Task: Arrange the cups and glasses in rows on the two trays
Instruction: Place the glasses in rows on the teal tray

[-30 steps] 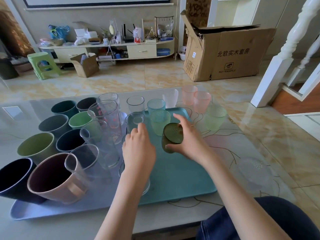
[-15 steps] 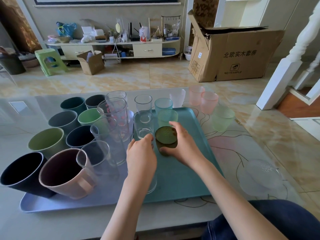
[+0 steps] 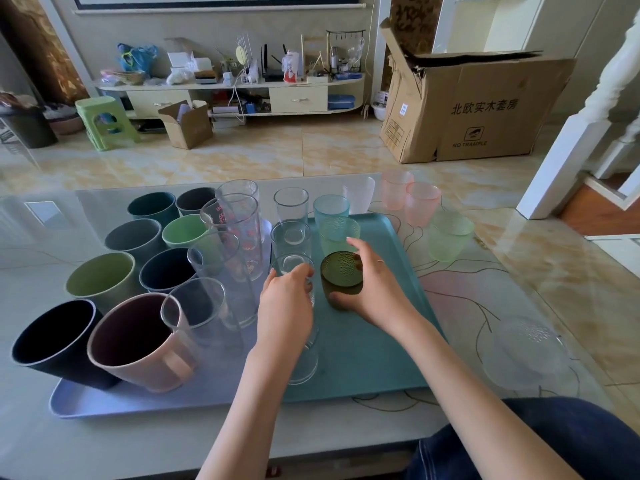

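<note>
A dark green textured glass [image 3: 341, 273] stands upright on the teal tray [image 3: 374, 355], and my right hand [image 3: 375, 287] grips it from the right side. My left hand [image 3: 285, 306] holds a clear glass [image 3: 291, 268] just left of it. Behind these stand two more clear glasses [image 3: 290, 233] and two pale teal glasses [image 3: 339, 230] in columns. The lavender tray [image 3: 114, 400] on the left carries several coloured cups, among them a pink mug [image 3: 138, 337] and a dark navy cup [image 3: 57, 337], plus tall clear glasses [image 3: 239, 230].
Two pink cups [image 3: 420, 202], a frosted white cup [image 3: 360, 194] and a pale green cup [image 3: 448, 237] stand on the glass table right of the teal tray. A clear dish [image 3: 526, 351] lies near the right edge. My knee [image 3: 540, 441] is under the front edge.
My right hand has set the tilted dark green glass upright on the teal tray. My left hand has closed round the clear glass beside it.
</note>
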The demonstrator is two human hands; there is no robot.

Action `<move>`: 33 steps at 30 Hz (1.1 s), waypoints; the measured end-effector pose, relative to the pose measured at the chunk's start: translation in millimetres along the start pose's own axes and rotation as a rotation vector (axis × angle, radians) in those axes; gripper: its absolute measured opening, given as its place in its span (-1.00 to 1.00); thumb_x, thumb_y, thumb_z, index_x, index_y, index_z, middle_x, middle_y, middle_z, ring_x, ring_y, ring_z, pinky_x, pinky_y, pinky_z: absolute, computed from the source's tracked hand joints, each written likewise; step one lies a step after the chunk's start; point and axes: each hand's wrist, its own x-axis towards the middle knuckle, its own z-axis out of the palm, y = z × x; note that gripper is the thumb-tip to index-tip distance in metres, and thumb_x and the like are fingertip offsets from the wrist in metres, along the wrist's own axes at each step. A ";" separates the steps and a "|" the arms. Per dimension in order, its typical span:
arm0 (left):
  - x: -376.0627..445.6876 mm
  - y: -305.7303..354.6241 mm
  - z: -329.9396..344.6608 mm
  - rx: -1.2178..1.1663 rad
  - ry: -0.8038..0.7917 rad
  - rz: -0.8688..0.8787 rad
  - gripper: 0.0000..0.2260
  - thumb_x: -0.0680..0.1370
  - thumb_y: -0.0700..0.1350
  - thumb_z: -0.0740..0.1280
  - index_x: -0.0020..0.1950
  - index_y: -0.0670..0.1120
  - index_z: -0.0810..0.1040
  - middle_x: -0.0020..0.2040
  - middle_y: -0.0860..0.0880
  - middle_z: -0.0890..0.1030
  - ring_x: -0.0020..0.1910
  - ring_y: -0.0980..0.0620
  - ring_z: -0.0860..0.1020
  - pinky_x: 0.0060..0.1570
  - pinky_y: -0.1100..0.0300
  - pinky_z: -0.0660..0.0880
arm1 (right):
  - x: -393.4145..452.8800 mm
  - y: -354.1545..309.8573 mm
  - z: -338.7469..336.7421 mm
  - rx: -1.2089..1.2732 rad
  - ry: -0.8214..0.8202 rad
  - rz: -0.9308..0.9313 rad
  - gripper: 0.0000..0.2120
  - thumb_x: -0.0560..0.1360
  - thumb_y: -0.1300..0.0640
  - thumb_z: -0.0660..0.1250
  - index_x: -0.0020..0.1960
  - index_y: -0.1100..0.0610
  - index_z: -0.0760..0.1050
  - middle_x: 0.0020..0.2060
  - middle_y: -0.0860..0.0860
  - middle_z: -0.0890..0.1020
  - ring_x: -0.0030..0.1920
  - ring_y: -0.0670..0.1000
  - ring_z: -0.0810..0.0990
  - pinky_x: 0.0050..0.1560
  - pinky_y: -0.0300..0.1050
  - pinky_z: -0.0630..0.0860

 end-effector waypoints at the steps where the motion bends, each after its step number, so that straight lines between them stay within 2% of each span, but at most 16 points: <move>1: -0.4 0.2 -0.3 0.010 -0.002 0.004 -0.64 0.49 -0.34 0.15 0.20 -0.08 0.52 -0.05 -0.06 0.67 0.16 -0.13 0.47 0.22 0.08 0.40 | 0.0 0.3 0.4 0.000 -0.003 0.000 -0.14 0.33 0.11 0.51 0.47 -0.01 0.09 0.36 0.12 0.34 0.36 0.02 0.32 0.18 -0.32 0.19; 2: -1.0 0.7 -0.7 0.021 -0.002 0.011 -0.64 0.50 -0.34 0.15 0.21 -0.09 0.52 -0.04 -0.06 0.68 0.17 -0.13 0.46 0.25 0.07 0.38 | 0.0 0.6 1.0 0.002 -0.007 0.003 -0.14 0.33 0.11 0.51 0.48 -0.01 0.09 0.37 0.13 0.33 0.36 0.02 0.32 0.19 -0.32 0.19; 6: -2.6 4.3 -4.1 0.034 -0.009 0.008 -0.67 0.54 -0.30 0.15 0.25 -0.10 0.50 -0.01 -0.12 0.64 0.20 -0.15 0.42 0.14 0.11 0.38 | -2.2 -0.2 -1.8 0.011 -0.036 0.022 -0.05 0.30 0.07 0.54 0.50 -0.02 0.03 0.41 0.15 0.27 0.41 0.05 0.28 0.23 -0.27 0.18; 8: -5.4 6.2 -7.8 0.061 -0.043 0.048 -0.70 0.56 -0.28 0.15 0.27 -0.13 0.48 0.04 -0.16 0.61 0.17 -0.18 0.44 0.25 0.08 0.34 | -6.8 -0.9 -8.8 0.012 -0.041 0.019 -0.03 0.29 0.02 0.55 0.50 -0.03 0.02 0.42 0.15 0.26 0.43 0.03 0.26 0.26 -0.26 0.17; 10: -11.6 6.3 -10.9 0.071 -0.070 0.128 -0.66 0.58 -0.27 0.14 0.34 -0.14 0.42 0.20 -0.15 0.53 0.25 -0.14 0.40 0.29 0.11 0.27 | -16.0 -1.1 -21.4 -0.001 -0.012 -0.001 -0.08 0.30 -0.02 0.53 0.49 -0.05 0.07 0.40 0.11 0.30 0.41 0.03 0.30 0.29 -0.21 0.21; 12: -19.9 3.9 -14.1 0.057 -0.062 0.216 -0.65 0.58 -0.25 0.15 0.37 -0.12 0.40 0.30 -0.08 0.47 0.35 -0.09 0.34 0.32 0.14 0.24 | -28.7 -1.1 -41.4 -0.024 0.088 -0.041 -0.23 0.34 -0.01 0.50 0.44 -0.02 0.19 0.35 0.05 0.38 0.37 0.03 0.36 0.30 -0.18 0.27; 14: -29.5 0.2 -16.6 0.100 -0.048 0.280 -0.68 0.59 -0.17 0.19 0.34 -0.07 0.43 0.32 -0.01 0.47 0.40 -0.06 0.32 0.37 0.10 0.22 | -43.3 -0.1 -66.5 -0.159 0.205 -0.055 -0.34 0.37 -0.06 0.46 0.39 -0.02 0.28 0.31 0.00 0.44 0.33 0.01 0.39 0.28 -0.14 0.29; 16: -41.1 -3.5 -20.3 0.171 -0.058 0.277 -0.68 0.59 0.00 0.19 0.33 0.00 0.44 0.34 0.05 0.46 0.42 -0.02 0.30 0.41 0.03 0.20 | -57.8 0.3 -91.4 -0.440 0.270 -0.016 -0.36 0.36 -0.23 0.39 0.37 -0.11 0.30 0.31 -0.05 0.45 0.35 0.00 0.37 0.28 0.01 0.26; 18: -52.2 -6.7 -25.5 0.226 -0.067 0.258 -0.56 0.53 0.19 0.09 0.32 0.05 0.45 0.36 0.07 0.44 0.43 0.00 0.29 0.42 -0.02 0.17 | -72.3 2.6 -111.9 -0.648 0.200 0.109 -0.33 0.32 -0.36 0.31 0.37 -0.20 0.26 0.36 -0.08 0.39 0.40 0.00 0.29 0.31 0.10 0.19; 20: -60.2 -9.1 -30.0 0.265 -0.079 0.250 -0.43 0.44 0.30 0.02 0.35 0.09 0.41 0.39 0.09 0.41 0.44 0.00 0.26 0.42 -0.03 0.14 | -86.3 9.4 -126.6 -0.640 0.035 0.269 -0.26 0.29 -0.38 0.33 0.40 -0.21 0.20 0.44 -0.06 0.28 0.45 0.05 0.21 0.36 0.13 0.17; 21: -63.1 -10.3 -31.5 0.273 -0.091 0.243 -0.43 0.44 0.31 0.07 0.37 0.10 0.39 0.40 0.10 0.39 0.45 0.01 0.24 0.43 -0.02 0.13 | -93.0 15.6 -131.2 -0.579 -0.045 0.338 -0.21 0.29 -0.35 0.37 0.43 -0.19 0.18 0.46 -0.03 0.24 0.46 0.09 0.18 0.37 0.12 0.18; 23: -67.1 -12.9 -32.3 0.275 -0.113 0.229 -0.46 0.46 0.23 0.23 0.41 0.11 0.32 0.44 0.10 0.32 0.46 0.01 0.18 0.44 -0.02 0.12 | -104.8 28.4 -134.9 -0.503 -0.163 0.445 -0.15 0.30 -0.23 0.45 0.47 -0.12 0.14 0.48 0.01 0.20 0.45 0.13 0.21 0.38 0.07 0.23; 25: -72.4 -14.2 -31.3 0.261 -0.135 0.204 -0.44 0.47 0.10 0.31 0.45 0.13 0.24 0.49 0.07 0.22 0.48 0.00 0.11 0.42 -0.02 0.14 | -111.5 39.7 -133.0 -0.522 -0.209 0.504 -0.13 0.30 -0.11 0.50 0.48 -0.09 0.13 0.47 0.05 0.19 0.42 0.15 0.27 0.37 0.07 0.28; 28: -79.8 -14.7 -26.7 0.194 -0.145 0.150 -0.42 0.49 -0.02 0.30 0.47 0.12 0.18 0.52 0.02 0.12 0.50 -0.06 0.01 0.38 -0.08 0.21 | -113.4 49.0 -127.4 -0.572 -0.141 0.509 -0.18 0.29 0.00 0.54 0.43 -0.09 0.21 0.43 0.08 0.25 0.32 0.18 0.37 0.27 0.06 0.40; 30: -83.6 -14.4 -22.5 0.158 -0.144 0.121 -0.42 0.51 -0.06 0.28 0.48 0.12 0.16 0.53 -0.02 0.07 0.49 -0.13 -0.04 0.38 -0.12 0.20 | -111.9 52.3 -126.5 -0.574 -0.087 0.489 -0.24 0.27 0.01 0.55 0.37 -0.09 0.28 0.36 0.10 0.35 0.25 0.17 0.44 0.18 0.03 0.46; 33: -88.4 -12.5 -18.8 0.068 -0.111 0.104 -0.42 0.50 -0.16 0.27 0.48 0.07 0.17 0.52 -0.09 0.03 0.44 -0.18 0.01 0.36 -0.11 0.20 | -108.7 48.1 -124.1 -0.512 0.055 0.401 -0.22 0.24 -0.02 0.56 0.35 -0.07 0.26 0.28 0.12 0.41 0.22 0.18 0.44 0.16 0.02 0.45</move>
